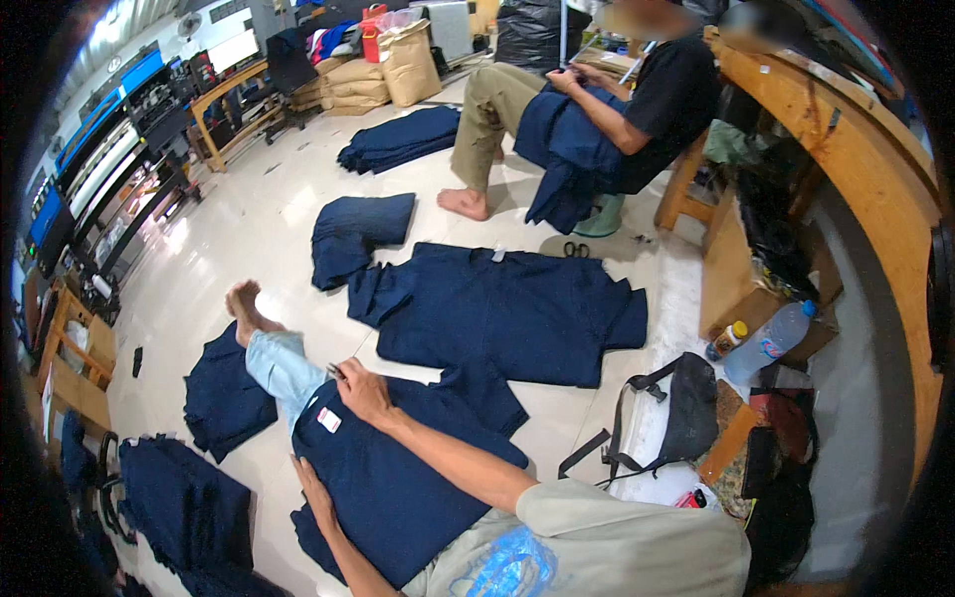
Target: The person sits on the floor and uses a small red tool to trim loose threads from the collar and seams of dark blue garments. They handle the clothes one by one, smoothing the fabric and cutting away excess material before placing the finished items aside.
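Observation:
A dark navy short-sleeved shirt (403,463) lies spread over my lap and outstretched leg, with a white label (328,420) near its neckline. My right hand (364,392) is closed around a small dark pointed tool (333,370), mostly hidden by the fingers; it could be thread snips. That hand is over the shirt's upper edge. Along the near side of the neckline, my left hand (317,489) rests flat on the cloth with its fingers extended. Just beyond lies another navy shirt (492,313), spread on the tiled floor.
Folded navy garments (186,500) lie to the left, with another garment pile (399,138) farther off. A seated person (656,112) holds navy cloth. Black-handled scissors (576,250) lie near that person. At right are a black waist bag (675,418) and a water bottle (772,343).

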Demonstrator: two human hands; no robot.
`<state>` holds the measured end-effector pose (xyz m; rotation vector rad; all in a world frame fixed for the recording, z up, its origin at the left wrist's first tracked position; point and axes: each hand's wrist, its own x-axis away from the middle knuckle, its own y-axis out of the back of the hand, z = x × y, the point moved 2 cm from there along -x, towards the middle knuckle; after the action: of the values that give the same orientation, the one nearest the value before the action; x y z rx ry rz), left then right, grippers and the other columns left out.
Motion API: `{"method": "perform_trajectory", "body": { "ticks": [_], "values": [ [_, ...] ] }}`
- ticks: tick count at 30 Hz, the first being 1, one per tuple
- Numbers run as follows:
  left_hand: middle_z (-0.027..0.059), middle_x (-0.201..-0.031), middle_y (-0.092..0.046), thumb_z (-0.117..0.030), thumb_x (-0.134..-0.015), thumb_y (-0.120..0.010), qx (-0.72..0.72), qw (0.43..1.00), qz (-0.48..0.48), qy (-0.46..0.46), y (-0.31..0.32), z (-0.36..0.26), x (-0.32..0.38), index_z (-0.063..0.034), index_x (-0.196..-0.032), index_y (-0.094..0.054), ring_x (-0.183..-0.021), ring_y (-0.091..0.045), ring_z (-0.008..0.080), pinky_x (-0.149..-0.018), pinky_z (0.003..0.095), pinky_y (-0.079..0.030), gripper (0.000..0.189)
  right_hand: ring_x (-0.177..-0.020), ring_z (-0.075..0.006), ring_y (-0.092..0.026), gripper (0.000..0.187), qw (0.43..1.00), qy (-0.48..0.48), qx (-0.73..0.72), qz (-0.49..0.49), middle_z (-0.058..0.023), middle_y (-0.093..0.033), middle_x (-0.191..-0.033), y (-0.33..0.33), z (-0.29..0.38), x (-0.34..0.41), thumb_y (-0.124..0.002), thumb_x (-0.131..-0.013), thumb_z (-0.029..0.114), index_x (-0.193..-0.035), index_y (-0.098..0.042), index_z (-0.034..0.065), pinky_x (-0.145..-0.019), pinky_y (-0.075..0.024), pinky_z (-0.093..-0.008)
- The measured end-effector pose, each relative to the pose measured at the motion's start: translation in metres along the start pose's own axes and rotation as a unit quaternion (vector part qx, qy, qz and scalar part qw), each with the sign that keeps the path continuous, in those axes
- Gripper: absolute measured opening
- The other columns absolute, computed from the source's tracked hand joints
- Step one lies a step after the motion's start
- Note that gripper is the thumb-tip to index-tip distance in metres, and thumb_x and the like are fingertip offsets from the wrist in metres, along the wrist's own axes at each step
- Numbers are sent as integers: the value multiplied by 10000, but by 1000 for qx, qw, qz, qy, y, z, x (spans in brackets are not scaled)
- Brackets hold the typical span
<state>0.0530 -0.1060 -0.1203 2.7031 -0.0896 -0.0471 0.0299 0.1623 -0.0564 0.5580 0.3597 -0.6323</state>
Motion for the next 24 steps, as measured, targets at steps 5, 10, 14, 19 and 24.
{"method": "perform_trajectory", "body": {
  "ticks": [5, 10, 14, 19, 24],
  "values": [
    [203, -1613, -343, -433, -1095, -376, 1, 996, -49, 77, 16, 131, 49, 13, -1550, -345, -1491, -322, 320, -1221, 425, -238, 638, -876, -484, -669, 350, 998, -46, 10, 45, -256, -697, -931, 10, -21, -2, -511, -982, 351, -1024, -680, 48, -804, -518, -580],
    [206, -1604, -355, -302, -1079, -411, -300, 950, -82, 23, 7, 126, 113, -25, -1520, -424, -1502, -283, 377, -1223, 528, -172, 520, -936, -421, -682, 346, 997, -64, 33, -38, -234, -705, -1003, 45, -88, 15, -586, -993, 325, -1088, -688, 9, -814, -527, -483],
    [224, -1602, -349, -265, -1052, -481, -278, 944, -172, 50, 26, 115, 169, 1, -1513, -417, -1512, -258, 390, -1232, 534, -129, 536, -952, -397, -671, 326, 994, -97, 38, -34, -206, -687, -1022, 102, -87, 74, -604, -998, 311, -1075, -669, 1, -811, -513, -466],
    [187, -1462, -530, -74, -1007, -538, 202, 914, -287, 205, 57, 28, 163, 39, -1453, -466, -1363, -493, 291, -1169, 389, -349, 465, -807, -418, -633, 398, 953, -251, 171, 8, -224, -657, -903, 192, -76, 172, -625, -989, 383, -973, -629, -15, -746, -483, -487],
    [114, -1235, -669, -155, -1044, -518, 217, 974, -50, 39, 55, -152, 157, -11, -1372, -568, -1058, -639, 170, -932, 330, -496, 362, -902, -412, -668, 741, 872, -388, 221, 201, -272, -687, -920, 233, -92, 239, -557, -936, 655, -960, -643, -81, -826, -487, -523]
  ]
}}
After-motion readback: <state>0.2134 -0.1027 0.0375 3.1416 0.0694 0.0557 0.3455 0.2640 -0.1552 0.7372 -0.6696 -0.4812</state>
